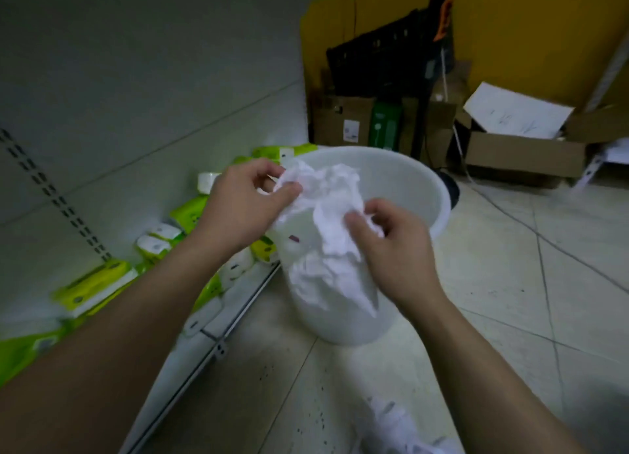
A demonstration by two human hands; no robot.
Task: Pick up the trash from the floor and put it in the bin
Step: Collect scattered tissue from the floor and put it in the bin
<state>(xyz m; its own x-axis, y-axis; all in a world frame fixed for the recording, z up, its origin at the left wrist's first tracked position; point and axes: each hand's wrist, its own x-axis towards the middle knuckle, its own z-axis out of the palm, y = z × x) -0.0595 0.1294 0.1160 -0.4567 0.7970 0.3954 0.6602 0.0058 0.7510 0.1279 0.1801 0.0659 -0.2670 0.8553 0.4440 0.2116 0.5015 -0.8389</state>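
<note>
left hand (250, 203) and right hand (391, 246) each pinch the crumpled white paper (326, 222) with curled fingers, holding it over the white bin (401, 181) near rim.

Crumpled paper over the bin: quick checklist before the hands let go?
1. Left hand pinching the crumpled paper: ok.
2. Right hand pinching the paper: ok.
3. Paper above the bin opening: partly ok; the top sits over the rim, but the lower part hangs in front of the bin's near wall.
4. Bin upright on the floor: not ok, it looks tilted.
5. Room inside the bin: cannot tell, the paper hides most of the inside.
6. Trash left on the floor: not ok, more white paper lies near the bottom edge of the view.
</note>
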